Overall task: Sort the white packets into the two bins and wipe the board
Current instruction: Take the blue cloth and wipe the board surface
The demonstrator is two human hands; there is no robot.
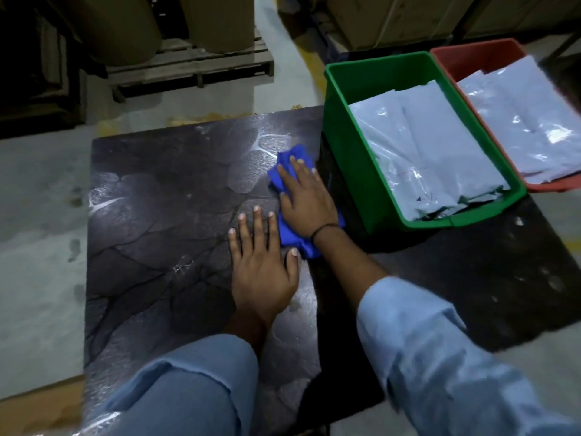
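A person's right hand (306,201) presses a crumpled blue cloth (290,239) flat against the far right part of a dark, glossy board (163,221), fingers straight and together on top of the fabric rather than curled around it. The left hand (262,265) lies palm down on the bare board just beside it, fingers relaxed, spread and holding nothing, its thumb tip at the cloth's near edge. A thin black band (323,229) circles the right wrist, and both arms wear light blue sleeves (440,357). To the right of the board, on a dark surface, a green bin (345,146) and a red bin (471,56) stand side by side, touching. White packets lie stacked in both the green bin (424,152) and the red one (534,121). A wooden pallet (188,64) sits on the floor beyond.
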